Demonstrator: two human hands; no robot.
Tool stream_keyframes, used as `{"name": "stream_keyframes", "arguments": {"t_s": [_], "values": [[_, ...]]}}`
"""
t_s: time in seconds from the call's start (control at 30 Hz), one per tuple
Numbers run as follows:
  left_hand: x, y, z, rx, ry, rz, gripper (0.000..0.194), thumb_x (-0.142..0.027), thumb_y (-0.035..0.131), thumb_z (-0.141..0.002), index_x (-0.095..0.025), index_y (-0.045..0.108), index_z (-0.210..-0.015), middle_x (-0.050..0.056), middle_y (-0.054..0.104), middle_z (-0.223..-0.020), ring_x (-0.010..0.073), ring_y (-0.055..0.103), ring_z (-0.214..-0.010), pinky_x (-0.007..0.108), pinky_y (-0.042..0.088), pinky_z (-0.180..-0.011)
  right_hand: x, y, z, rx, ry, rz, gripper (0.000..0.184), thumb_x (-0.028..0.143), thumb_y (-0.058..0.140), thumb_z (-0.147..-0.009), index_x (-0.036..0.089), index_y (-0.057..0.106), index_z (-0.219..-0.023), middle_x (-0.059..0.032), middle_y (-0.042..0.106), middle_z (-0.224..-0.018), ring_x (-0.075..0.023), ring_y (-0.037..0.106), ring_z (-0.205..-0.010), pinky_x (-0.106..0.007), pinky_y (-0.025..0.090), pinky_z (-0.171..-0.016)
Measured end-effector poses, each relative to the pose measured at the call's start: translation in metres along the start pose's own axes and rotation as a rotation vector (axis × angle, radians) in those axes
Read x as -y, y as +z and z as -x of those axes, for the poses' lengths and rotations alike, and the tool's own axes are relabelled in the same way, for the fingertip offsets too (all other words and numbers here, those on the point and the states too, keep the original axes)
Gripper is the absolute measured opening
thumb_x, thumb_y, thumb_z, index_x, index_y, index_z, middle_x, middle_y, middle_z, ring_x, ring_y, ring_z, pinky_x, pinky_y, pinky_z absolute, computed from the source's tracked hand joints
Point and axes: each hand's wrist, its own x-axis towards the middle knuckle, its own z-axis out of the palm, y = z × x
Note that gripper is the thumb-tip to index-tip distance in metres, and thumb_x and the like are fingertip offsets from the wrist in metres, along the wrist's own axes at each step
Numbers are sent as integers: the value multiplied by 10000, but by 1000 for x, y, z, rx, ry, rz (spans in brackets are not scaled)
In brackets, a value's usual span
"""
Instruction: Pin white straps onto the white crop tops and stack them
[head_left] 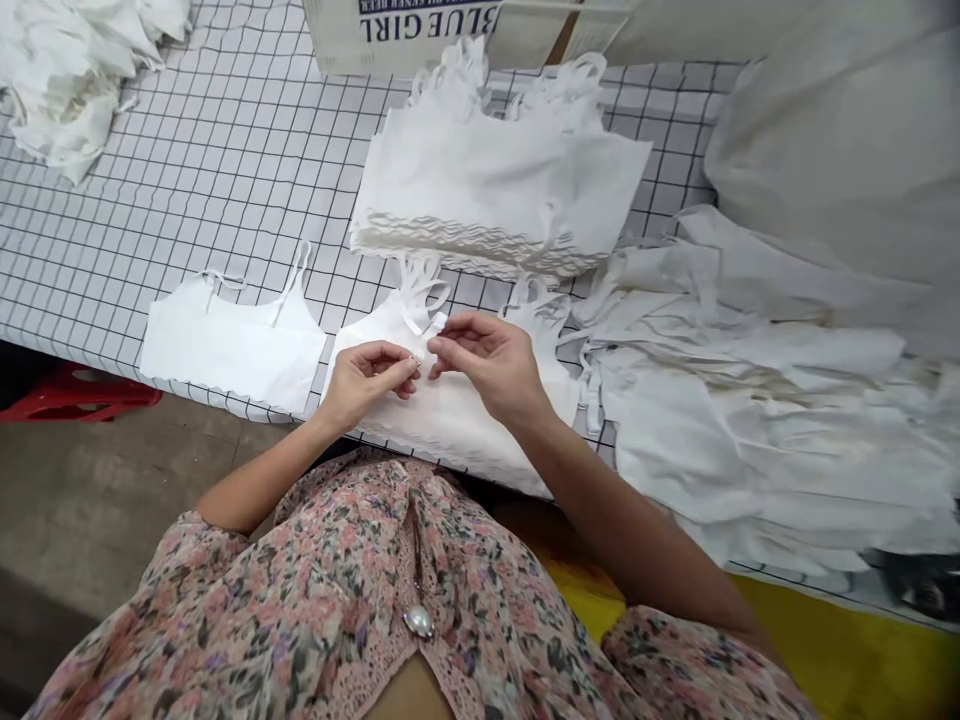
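Note:
My right hand [495, 365] pinches a white shoulder strap [436, 324] between thumb and fingers. Close beside it, my left hand [367, 380] is closed in a pinch; anything between its fingertips is too small to name. Both hands are over a stack of white strappy crop tops [480, 425] at the table's near edge, with looped straps pointing away from me. Left of this stack, a single white crop top [229, 350] lies flat, its two thin straps spread upward.
Behind my hands sits a taller stack of white tops [495, 180]. A loose heap of white garments [720, 410] covers the right side, below a large pale bag [847, 150]. A cardboard box [420, 50] and more white garments [67, 80] stand farther back on the checked tablecloth [247, 140].

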Motion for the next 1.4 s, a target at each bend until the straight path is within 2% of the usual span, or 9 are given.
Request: {"name": "stream_keyframes", "arguments": {"t_s": [0.1,0.23,0.33,0.5,0.73,0.9,1.07,1.17,1.4], "values": [[1,2,8,31,78,-109,300,-440,902,-776,-175,767,-813,23,738,-756,106,667,-605,243,578,-594,-2,-8,14,-47,-363,327,448,492,831,-892,243,693,-1239,-105,723,-1239,-221,708,-1018,-429,648,-914],[-4,1,15,83,273,-330,136,-297,786,-846,-180,760,-783,27,712,-731,103,626,-620,240,530,-596,0,-18,21,340,-587,591,324,400,556,-1095,256,736,-1322,-123,765,-1267,-307,528,-1468,-579,413,-1227],[-8,-1,16,77,310,-381,114,-272,762,-869,-186,773,-795,24,713,-714,103,612,-606,245,515,-588,1,-21,15,403,-454,589,326,473,578,-1087,263,795,-1209,-100,790,-1041,-293,608,-1238,-528,464,-1105],[-5,-4,15,22,227,-338,167,-336,777,-877,-190,777,-796,24,723,-714,110,642,-593,253,535,-578,3,-15,3,307,-305,421,385,638,770,-927,259,834,-917,-69,722,-834,-236,623,-939,-422,518,-910],[-2,0,5,-121,251,-264,152,-346,786,-889,-209,770,-824,23,733,-793,120,661,-652,275,592,-628,10,6,-6,167,-207,269,418,673,778,-896,263,796,-818,-56,724,-822,-235,638,-908,-441,516,-929],[-5,-7,-10,-50,369,-319,132,-319,753,-959,-199,740,-904,17,737,-863,113,659,-698,273,568,-682,10,1,-18,123,-299,293,276,508,743,-968,256,760,-858,-49,715,-869,-222,644,-925,-425,520,-937],[10,-23,-26,98,534,-899,164,-344,786,-969,-213,714,-1036,55,768,-1061,209,662,-980,369,513,-911,7,-39,-38,291,-342,636,180,393,699,-983,247,755,-894,-49,695,-873,-246,626,-963,-455,509,-941],[23,-25,-30,61,529,-1145,224,-368,825,-942,-240,707,-1083,57,752,-1101,270,624,-1092,417,436,-974,6,-56,-47,337,-360,745,160,354,687,-981,234,761,-906,-57,692,-863,-260,612,-989,-465,500,-929],[32,-24,-32,63,567,-1157,110,-389,766,-990,-279,767,-982,27,693,-934,252,552,-1006,429,342,-966,-4,-51,-51,533,-404,841,143,322,645,-1000,257,754,-936,-49,680,-857,-292,605,-1091,-559,422,-1073]]}}
